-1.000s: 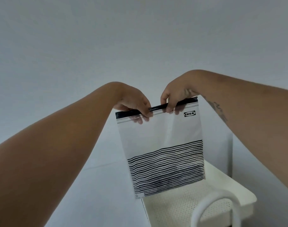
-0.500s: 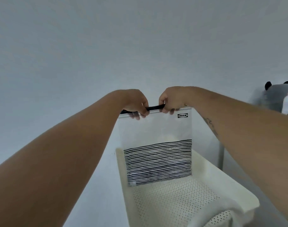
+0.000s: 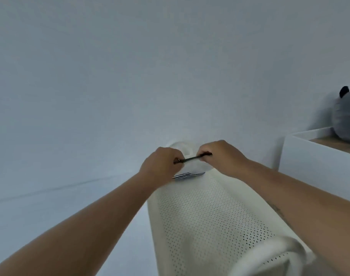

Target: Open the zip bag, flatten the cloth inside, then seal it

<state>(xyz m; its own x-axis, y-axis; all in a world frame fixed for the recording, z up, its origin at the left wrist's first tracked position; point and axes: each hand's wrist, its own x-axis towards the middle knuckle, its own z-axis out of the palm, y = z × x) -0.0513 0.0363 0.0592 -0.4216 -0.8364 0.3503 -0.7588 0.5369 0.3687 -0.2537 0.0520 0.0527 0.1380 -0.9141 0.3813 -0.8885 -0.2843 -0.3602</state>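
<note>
I hold the zip bag (image 3: 190,175) by its black zip strip, seen nearly edge-on from above, over the far end of a white perforated cart tray (image 3: 206,216). My left hand (image 3: 160,168) pinches the strip's left end and my right hand (image 3: 220,155) pinches its right end. Only a sliver of the bag's black-and-white striped lower part shows below my left hand. The cloth inside is hidden.
The cart's rounded white handle (image 3: 269,253) curves across the near right. A white box shelf (image 3: 309,156) stands at the right with a grey plush toy (image 3: 345,118) on it. A plain pale wall and floor fill the rest.
My view has tipped downward and both hands have stretched farther out, so the bag went from facing me flat to hanging edge-on below the strip. Both hands kept their hold.
</note>
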